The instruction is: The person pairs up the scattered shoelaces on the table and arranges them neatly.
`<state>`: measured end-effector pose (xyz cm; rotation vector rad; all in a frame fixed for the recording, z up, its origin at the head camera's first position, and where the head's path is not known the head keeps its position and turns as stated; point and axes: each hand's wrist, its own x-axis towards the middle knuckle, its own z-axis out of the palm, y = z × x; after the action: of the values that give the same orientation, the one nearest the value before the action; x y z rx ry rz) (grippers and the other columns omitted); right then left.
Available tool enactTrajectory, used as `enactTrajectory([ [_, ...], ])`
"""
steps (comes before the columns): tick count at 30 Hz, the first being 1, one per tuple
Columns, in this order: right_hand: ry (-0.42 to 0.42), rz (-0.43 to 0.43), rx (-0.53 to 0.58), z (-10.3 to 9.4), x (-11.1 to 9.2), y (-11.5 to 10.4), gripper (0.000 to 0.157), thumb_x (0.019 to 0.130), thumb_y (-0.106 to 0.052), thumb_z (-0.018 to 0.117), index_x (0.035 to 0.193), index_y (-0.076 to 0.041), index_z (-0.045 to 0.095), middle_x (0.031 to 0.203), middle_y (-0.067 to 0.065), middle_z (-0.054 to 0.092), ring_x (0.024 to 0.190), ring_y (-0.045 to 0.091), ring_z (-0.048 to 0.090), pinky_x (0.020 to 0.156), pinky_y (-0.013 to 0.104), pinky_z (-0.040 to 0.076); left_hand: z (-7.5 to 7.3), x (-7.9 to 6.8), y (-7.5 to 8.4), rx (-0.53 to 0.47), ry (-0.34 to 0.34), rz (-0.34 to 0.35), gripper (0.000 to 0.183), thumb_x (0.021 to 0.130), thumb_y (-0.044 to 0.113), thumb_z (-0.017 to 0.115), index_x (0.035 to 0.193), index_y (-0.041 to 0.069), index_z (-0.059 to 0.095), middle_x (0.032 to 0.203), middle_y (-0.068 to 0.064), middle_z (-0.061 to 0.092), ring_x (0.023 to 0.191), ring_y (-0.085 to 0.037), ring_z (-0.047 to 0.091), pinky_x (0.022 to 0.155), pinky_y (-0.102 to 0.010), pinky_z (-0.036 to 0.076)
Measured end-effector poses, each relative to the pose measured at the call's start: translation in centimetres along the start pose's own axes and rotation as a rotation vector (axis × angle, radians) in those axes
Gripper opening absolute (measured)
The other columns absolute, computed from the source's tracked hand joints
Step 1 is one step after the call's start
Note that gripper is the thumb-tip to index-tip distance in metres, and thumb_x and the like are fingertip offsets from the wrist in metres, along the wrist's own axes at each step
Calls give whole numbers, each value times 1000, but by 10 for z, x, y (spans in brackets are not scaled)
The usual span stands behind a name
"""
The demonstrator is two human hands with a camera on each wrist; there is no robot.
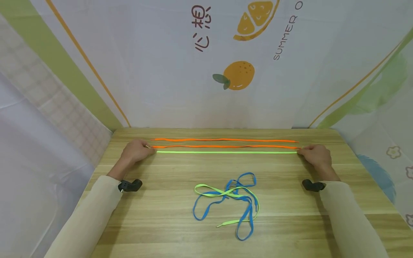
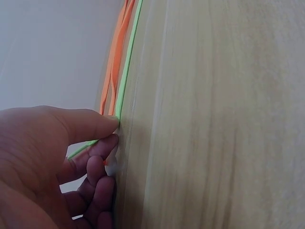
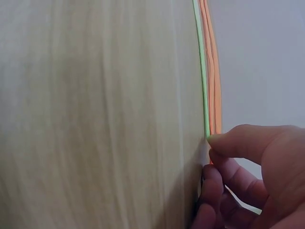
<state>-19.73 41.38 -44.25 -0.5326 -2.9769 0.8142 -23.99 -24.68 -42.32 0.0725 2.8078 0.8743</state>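
A light green shoelace (image 1: 226, 152) is stretched straight from side to side between my two hands. My left hand (image 1: 137, 150) pinches its left end between thumb and forefinger, and a short tail of the green lace (image 2: 82, 149) sticks out behind the fingers. At the other end my right hand (image 1: 317, 156) pinches it the same way, thumb tip (image 3: 219, 142) on the lace. Just beyond lie two orange shoelaces, the nearer one (image 1: 222, 146) close beside the green lace and the farther one (image 1: 222, 139) parallel behind it.
Nearer on the wooden table (image 1: 155, 215), a blue shoelace (image 1: 206, 211) and another light green shoelace (image 1: 230, 222) lie loosely tangled. A white cloth (image 1: 161, 71) printed with fruit hangs along the table's back edge. Black wrist cameras sit on both cuffs.
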Motion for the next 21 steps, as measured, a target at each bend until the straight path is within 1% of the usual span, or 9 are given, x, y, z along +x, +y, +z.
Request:
enactTrajectory([
  [3, 5, -7, -15, 1, 1, 1, 50, 104, -41, 66, 119, 5, 77, 128, 33, 70, 114, 56, 64, 81, 51, 53, 0, 1, 1, 10, 2, 0, 48, 103, 34, 71, 128, -7, 75, 137, -30, 69, 117, -47, 67, 89, -51, 54],
  [7, 1, -22, -35, 1, 2, 2, 49, 104, -42, 66, 117, 4, 77, 125, 32, 72, 111, 55, 65, 76, 48, 53, -1, 1, 2, 17, -2, -4, 49, 103, 35, 71, 128, -7, 75, 137, -30, 69, 118, -48, 66, 89, -51, 54],
  [11, -9, -23, -42, 0, 3, 0, 48, 104, -41, 66, 116, 3, 78, 120, 29, 73, 106, 52, 66, 71, 45, 52, -1, 1, 2, 43, -3, -7, 50, 103, 36, 71, 129, -7, 75, 139, -31, 68, 121, -49, 65, 94, -56, 54],
  [16, -9, -11, -32, 0, 2, -1, 46, 103, -41, 67, 114, 2, 78, 116, 28, 74, 104, 49, 66, 70, 43, 50, -2, 2, 4, 81, -2, -21, 54, 103, 39, 70, 132, -6, 73, 141, -31, 67, 125, -52, 63, 98, -60, 53],
  [19, -7, -10, -22, 0, 2, 0, 46, 102, -42, 68, 113, 2, 78, 114, 27, 74, 102, 48, 67, 69, 42, 50, -2, 3, 3, 72, -7, -32, 54, 102, 40, 71, 131, -6, 74, 140, -30, 67, 122, -50, 64, 94, -58, 54],
  [21, -4, -13, -18, 0, 2, 1, 46, 102, -42, 68, 112, 2, 77, 113, 26, 74, 102, 48, 67, 70, 42, 50, -1, 5, 0, 56, -17, -44, 53, 101, 42, 72, 128, -4, 75, 137, -28, 69, 116, -47, 66, 89, -55, 54],
])
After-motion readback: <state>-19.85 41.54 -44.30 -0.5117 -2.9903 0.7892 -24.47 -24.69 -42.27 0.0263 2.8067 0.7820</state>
